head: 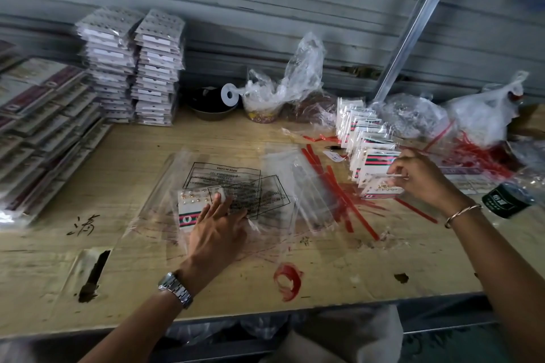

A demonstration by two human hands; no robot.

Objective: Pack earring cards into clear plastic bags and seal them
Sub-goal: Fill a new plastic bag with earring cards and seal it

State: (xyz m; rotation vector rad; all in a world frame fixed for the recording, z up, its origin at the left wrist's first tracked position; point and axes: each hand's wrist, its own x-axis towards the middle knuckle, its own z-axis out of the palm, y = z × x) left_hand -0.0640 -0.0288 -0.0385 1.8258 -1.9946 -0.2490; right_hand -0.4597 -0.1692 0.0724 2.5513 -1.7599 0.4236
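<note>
My left hand (pixel 216 224) lies flat, fingers straight, pressing a clear plastic bag (pixel 236 183) onto the wooden table (pixel 132 162). Beneath the plastic an earring card (pixel 191 206) runs lengthwise away from me, studs at the far end, striped band nearest. The bag's print reads upside down. My right hand (pixel 421 183) pinches another card (pixel 380 186) at the near end of a leaning row of cards (pixel 362 132), beside red strips (pixel 339 191).

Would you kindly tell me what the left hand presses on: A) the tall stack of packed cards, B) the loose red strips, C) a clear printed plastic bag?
C: the left hand lies flat, fingers straight, on the clear printed plastic bag.
</note>
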